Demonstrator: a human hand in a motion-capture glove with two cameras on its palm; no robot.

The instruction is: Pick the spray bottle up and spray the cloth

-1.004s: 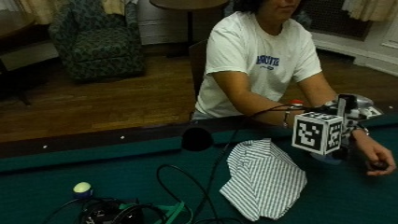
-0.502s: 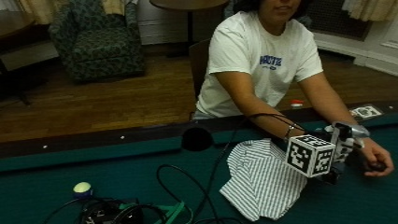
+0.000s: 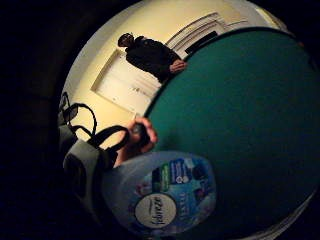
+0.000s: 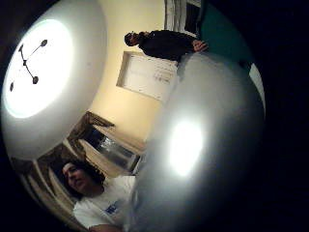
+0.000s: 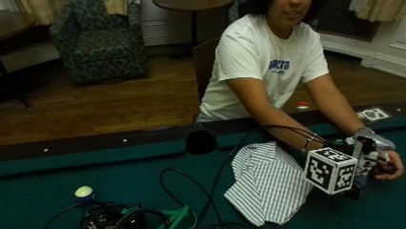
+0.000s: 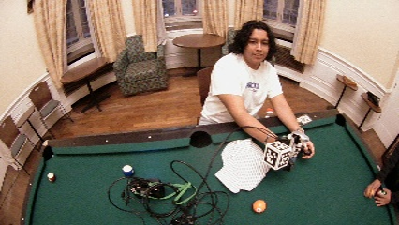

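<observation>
the bottle (image 3: 160, 195) close to the palm carries a blue label with a white oval reading "febreze", while the blue print on the shirt (image 5: 279, 64) chest is too small to read.

Green felt on the table (image 5: 76, 167), white cloth (image 5: 266, 183) with dark stripes, pale bottle (image 3: 165, 192) with blue label

Dim, warm indoor light. A ceiling lamp (image 4: 38, 67) blazes white; glare blooms on the bottle (image 4: 186, 147) close against the palm. Palm views bend at their edges.
</observation>
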